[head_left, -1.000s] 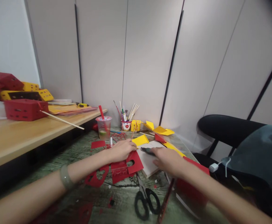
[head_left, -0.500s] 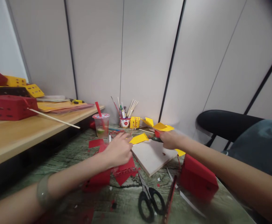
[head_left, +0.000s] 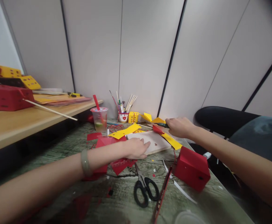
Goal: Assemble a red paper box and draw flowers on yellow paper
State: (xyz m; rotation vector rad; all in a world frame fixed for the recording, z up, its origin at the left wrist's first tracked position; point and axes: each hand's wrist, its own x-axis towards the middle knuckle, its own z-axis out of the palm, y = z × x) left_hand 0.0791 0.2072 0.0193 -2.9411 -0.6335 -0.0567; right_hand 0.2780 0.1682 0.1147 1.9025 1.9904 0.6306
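My left hand (head_left: 136, 148) rests on the near left part of a pale board (head_left: 153, 140), fingers spread and nothing held. At the right, my right hand (head_left: 179, 126) is closed round the dark handle of a tool (head_left: 162, 125), whose tip points left beyond the board. A yellow strip (head_left: 124, 131) lies at the board's back left, another (head_left: 171, 141) at its right edge. A small red piece (head_left: 158, 129) sits below the tool. Red paper (head_left: 103, 142) lies partly under my left forearm.
Black-handled scissors (head_left: 142, 186) lie in front of the board, with a red box (head_left: 192, 168) to the right. Behind stand a drink cup (head_left: 100, 119), a pot of brushes (head_left: 123, 117) and a yellow box (head_left: 133, 117). A wooden shelf (head_left: 56, 124) fills the left.
My left hand has left the yellow strip and moved right and down onto the board. My right hand has moved up and right, and the dark tool in it now shows. The view has shifted slightly.
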